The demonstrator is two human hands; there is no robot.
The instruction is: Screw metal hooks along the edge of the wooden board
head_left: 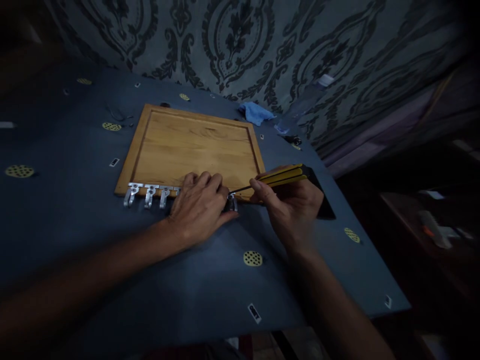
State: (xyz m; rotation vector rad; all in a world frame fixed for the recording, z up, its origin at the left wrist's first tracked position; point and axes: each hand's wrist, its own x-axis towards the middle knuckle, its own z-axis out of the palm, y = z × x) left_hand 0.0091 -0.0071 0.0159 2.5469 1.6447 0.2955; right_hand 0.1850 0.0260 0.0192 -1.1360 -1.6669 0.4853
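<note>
A framed wooden board (195, 145) lies on the table, with a row of silvery metal hooks (149, 195) along its near edge. My left hand (200, 202) is curled over that edge, its fingers bent and its thumb below the rightmost visible hook (231, 201); it covers the middle of the row. My right hand (290, 205) grips a screwdriver (283, 175) with a yellow and black handle. The shaft slants down to the left, and its tip meets the hook beside my left fingers. A dark flat piece (325, 200) shows behind my right hand.
The table (168, 290) has a blue patterned cover; its right edge drops off past my right arm. A blue cloth (257, 113), a clear plastic bottle (305, 102) and a small dark object (290, 139) are at the back right. A patterned curtain (240, 45) hangs behind.
</note>
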